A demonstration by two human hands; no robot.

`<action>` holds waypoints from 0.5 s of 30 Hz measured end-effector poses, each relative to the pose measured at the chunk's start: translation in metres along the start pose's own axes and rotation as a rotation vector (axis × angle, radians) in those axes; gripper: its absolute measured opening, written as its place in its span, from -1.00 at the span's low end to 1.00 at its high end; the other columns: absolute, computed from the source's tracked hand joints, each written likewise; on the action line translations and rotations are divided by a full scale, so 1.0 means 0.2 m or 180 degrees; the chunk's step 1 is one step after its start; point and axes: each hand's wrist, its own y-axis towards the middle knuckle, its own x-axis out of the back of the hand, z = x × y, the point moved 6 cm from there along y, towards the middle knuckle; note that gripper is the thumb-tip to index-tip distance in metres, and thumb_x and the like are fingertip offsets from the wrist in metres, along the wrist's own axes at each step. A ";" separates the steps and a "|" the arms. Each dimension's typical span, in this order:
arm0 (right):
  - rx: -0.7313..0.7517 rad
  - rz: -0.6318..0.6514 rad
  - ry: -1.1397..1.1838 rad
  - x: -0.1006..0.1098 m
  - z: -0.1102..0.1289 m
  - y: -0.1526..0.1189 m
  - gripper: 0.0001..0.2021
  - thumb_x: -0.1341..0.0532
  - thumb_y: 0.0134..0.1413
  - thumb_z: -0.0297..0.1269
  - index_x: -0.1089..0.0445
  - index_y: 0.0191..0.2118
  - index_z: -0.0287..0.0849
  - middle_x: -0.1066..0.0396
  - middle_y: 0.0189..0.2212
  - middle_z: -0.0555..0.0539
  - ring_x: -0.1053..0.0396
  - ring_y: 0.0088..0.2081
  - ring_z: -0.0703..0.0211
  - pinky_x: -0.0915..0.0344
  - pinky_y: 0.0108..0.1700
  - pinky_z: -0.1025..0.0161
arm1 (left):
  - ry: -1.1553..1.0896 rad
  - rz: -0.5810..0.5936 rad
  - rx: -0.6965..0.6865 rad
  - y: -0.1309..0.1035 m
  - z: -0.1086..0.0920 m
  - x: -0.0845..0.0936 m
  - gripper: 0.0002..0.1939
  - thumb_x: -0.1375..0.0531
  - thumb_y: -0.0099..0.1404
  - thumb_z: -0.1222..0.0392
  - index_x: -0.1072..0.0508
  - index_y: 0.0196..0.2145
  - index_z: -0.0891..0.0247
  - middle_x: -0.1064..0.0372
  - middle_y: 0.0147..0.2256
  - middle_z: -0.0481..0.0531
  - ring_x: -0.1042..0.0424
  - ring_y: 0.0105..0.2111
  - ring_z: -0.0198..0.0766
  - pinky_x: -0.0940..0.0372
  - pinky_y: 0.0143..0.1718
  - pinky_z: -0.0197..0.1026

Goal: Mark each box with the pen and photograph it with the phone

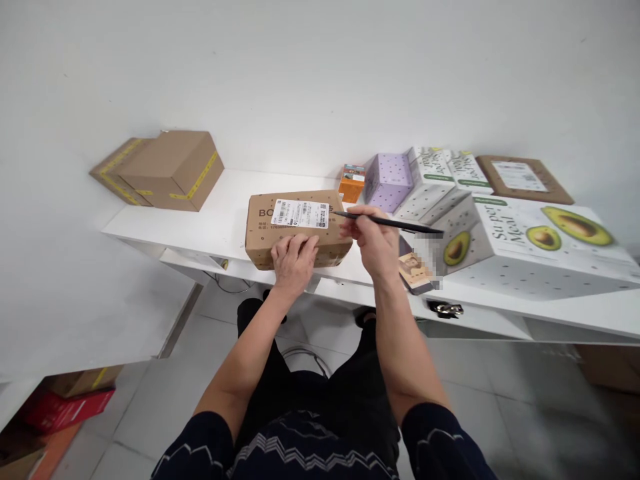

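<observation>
A brown cardboard box with a white printed label sits near the front edge of the white table. On its front part rests my left hand, fingers bent and slightly apart, pressing against the cardboard. My right hand is closed around a slim black pen-like tool. The tool's thin tip points left and reaches the label's right end; whether it touches cannot be made out. Right of that hand lies a phone, its screen partly blurred out.
Brown boxes with yellow tape stand at the far left. Behind on the right are an orange box, a purple box and white avocado-print boxes, one large. Black-and-metal clips lie at the front edge.
</observation>
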 end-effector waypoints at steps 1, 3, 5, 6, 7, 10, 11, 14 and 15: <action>-0.0007 0.0115 -0.0140 -0.03 -0.03 0.01 -0.83 -0.26 0.13 -0.13 -0.42 -0.24 -0.10 -0.47 -0.47 0.07 -0.40 -0.49 0.32 -0.39 -0.37 0.33 | 0.0030 0.0020 0.0013 0.00 0.00 0.00 -0.73 -0.11 0.45 0.13 -0.55 0.00 0.09 -0.49 -0.12 0.12 -0.33 -0.06 -0.07 -0.08 0.05 0.00; -0.0018 0.0226 -0.0403 -0.07 -0.08 0.03 -0.83 -0.25 0.15 -0.13 -0.38 -0.25 -0.10 -0.43 -0.50 0.10 -0.34 -0.52 0.35 -0.33 -0.41 0.35 | 0.0081 -0.0008 -0.0003 0.00 -0.01 0.01 -0.73 -0.11 0.45 0.13 -0.55 -0.01 0.10 -0.49 -0.12 0.12 -0.32 -0.07 -0.07 -0.08 0.04 0.00; -0.0036 0.0205 -0.0719 -0.08 -0.12 0.03 -0.82 -0.21 0.19 -0.12 -0.33 -0.30 -0.11 -0.37 -0.55 0.12 -0.27 -0.57 0.35 -0.24 -0.48 0.37 | 0.0107 -0.0113 -0.0055 0.00 -0.02 0.02 -0.74 -0.11 0.45 0.14 -0.55 -0.03 0.12 -0.50 -0.13 0.11 -0.32 -0.07 -0.07 -0.09 0.03 -0.01; -0.0018 0.0177 -0.0908 -0.08 -0.13 0.03 -0.81 -0.20 0.20 -0.12 -0.31 -0.33 -0.11 -0.34 -0.56 0.12 -0.24 -0.58 0.35 -0.20 -0.50 0.36 | 0.0114 -0.0172 -0.0087 0.00 -0.02 0.02 -0.75 -0.11 0.45 0.14 -0.56 -0.04 0.13 -0.51 -0.14 0.11 -0.32 -0.08 -0.07 -0.09 0.03 -0.01; 0.0020 0.0159 -0.1105 -0.08 -0.14 0.02 -0.81 -0.18 0.20 -0.13 -0.29 -0.35 -0.12 -0.32 -0.58 0.12 -0.22 -0.59 0.35 -0.17 -0.50 0.36 | 0.0120 -0.0229 -0.0119 0.00 -0.03 0.02 -0.75 -0.12 0.44 0.14 -0.56 -0.04 0.14 -0.51 -0.15 0.10 -0.31 -0.08 -0.08 -0.10 0.04 -0.01; 0.0121 0.0184 -0.1549 -0.09 -0.13 0.01 -0.80 -0.16 0.20 -0.14 -0.28 -0.38 -0.12 -0.28 -0.59 0.11 -0.20 -0.58 0.33 -0.14 -0.48 0.33 | 0.0109 -0.0355 -0.0152 0.00 -0.03 0.03 -0.77 -0.15 0.43 0.15 -0.56 -0.06 0.14 -0.52 -0.16 0.09 -0.32 -0.09 -0.08 -0.10 0.05 -0.02; 0.0115 0.0219 -0.1626 -0.09 -0.12 0.00 -0.80 -0.15 0.20 -0.13 -0.28 -0.38 -0.12 -0.26 -0.60 0.12 -0.20 -0.58 0.32 -0.14 -0.48 0.33 | 0.0096 -0.0372 -0.0146 -0.01 -0.03 0.02 -0.78 -0.15 0.43 0.15 -0.57 -0.07 0.14 -0.52 -0.16 0.09 -0.32 -0.09 -0.09 -0.10 0.06 -0.03; 0.0106 0.0306 -0.1808 -0.11 -0.10 0.01 -0.81 -0.13 0.18 -0.13 -0.28 -0.37 -0.12 -0.27 -0.61 0.11 -0.22 -0.57 0.29 -0.15 -0.47 0.32 | 0.0070 -0.0358 -0.0121 -0.01 -0.02 0.02 -0.79 -0.15 0.42 0.15 -0.57 -0.09 0.13 -0.52 -0.16 0.09 -0.33 -0.08 -0.09 -0.10 0.06 -0.03; 0.0118 0.0329 -0.1851 -0.12 -0.10 0.01 -0.81 -0.13 0.18 -0.13 -0.28 -0.37 -0.12 -0.28 -0.61 0.11 -0.23 -0.57 0.29 -0.16 -0.46 0.32 | 0.0064 -0.0342 -0.0116 -0.01 -0.02 0.02 -0.78 -0.15 0.43 0.15 -0.57 -0.09 0.13 -0.52 -0.16 0.09 -0.33 -0.08 -0.09 -0.10 0.06 -0.03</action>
